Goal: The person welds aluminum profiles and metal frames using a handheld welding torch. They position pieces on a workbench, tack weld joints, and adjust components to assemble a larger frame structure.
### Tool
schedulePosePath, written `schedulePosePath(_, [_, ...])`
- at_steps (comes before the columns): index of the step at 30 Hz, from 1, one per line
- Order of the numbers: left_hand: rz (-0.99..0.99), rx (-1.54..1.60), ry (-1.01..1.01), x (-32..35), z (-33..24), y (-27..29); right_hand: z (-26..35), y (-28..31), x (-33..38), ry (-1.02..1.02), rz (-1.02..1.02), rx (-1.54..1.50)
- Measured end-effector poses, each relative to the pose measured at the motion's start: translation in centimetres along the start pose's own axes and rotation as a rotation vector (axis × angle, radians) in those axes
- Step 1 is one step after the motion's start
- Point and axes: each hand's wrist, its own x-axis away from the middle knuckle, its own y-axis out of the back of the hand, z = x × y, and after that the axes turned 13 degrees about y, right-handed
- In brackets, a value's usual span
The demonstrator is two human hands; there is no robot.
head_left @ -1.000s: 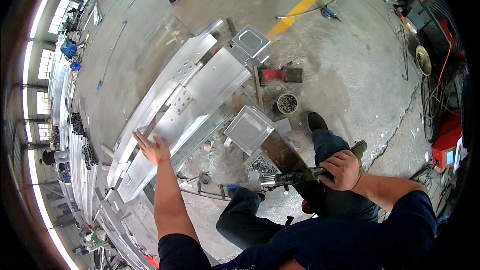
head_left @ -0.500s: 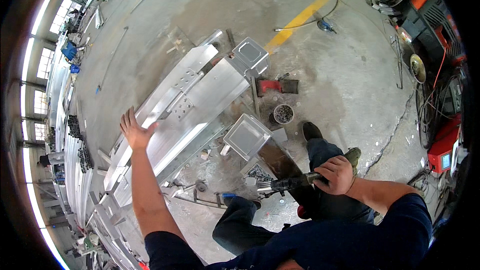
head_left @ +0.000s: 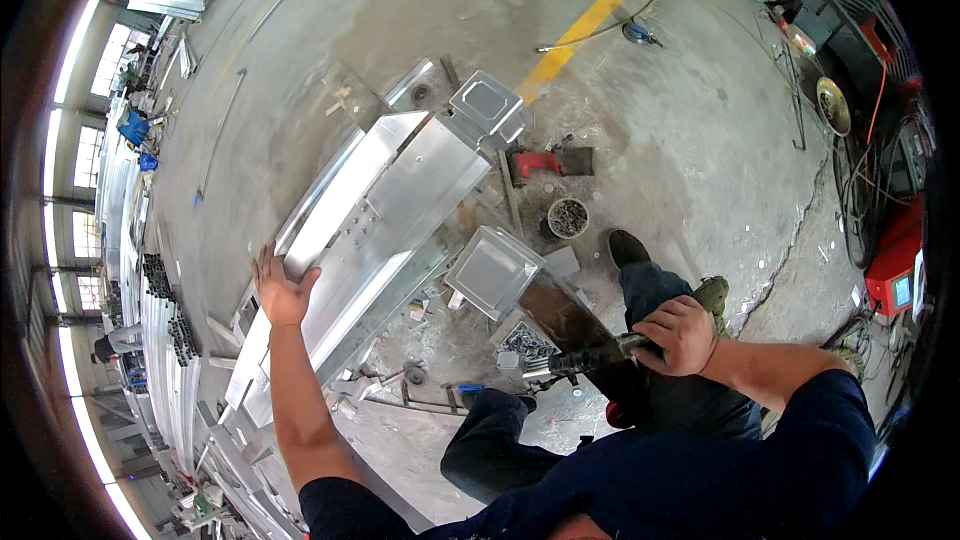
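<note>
My left hand (head_left: 285,292) rests at the edge of a long silver metal panel (head_left: 352,180), its fingers stretched and its thumb spread apart. That panel stands tilted along a wider silver panel (head_left: 435,175), which has a cluster of small holes near its middle. Close to my right leg, my right hand (head_left: 680,336) is wrapped round the end of a black hand tool with a ridged body (head_left: 590,358). The tool lies level over a dark brown board (head_left: 560,312); its exact kind is unclear.
Square metal boxes stand at the panels' far end (head_left: 488,105) and near my knees (head_left: 492,270). Close by are a bucket of small parts (head_left: 568,218), a tray of small metal pieces (head_left: 527,342) and a red-and-black tool (head_left: 545,162). A red machine (head_left: 893,275) stands right.
The narrower panel has turned, so its face with the holes is out of sight. My left hand has shifted toward me with it. The black tool has moved slightly right.
</note>
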Motion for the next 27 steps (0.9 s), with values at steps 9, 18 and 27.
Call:
schedulePosePath(9, [0.276, 0.114, 0.187, 0.8, -1.7, 0.2, 0.1, 0.2, -0.1, -0.009, -0.007, -0.019])
schedulePosePath(18, [0.257, 0.093, 0.283, 3.4, -4.5, -0.6, -0.1, -0.1, 0.5, -0.007, -0.002, -0.025])
schedulePosePath(27, [-0.185, -0.07, 0.348, 6.7, -4.1, -4.3, 0.0, 0.0, 0.1, -0.01, 0.001, -0.022])
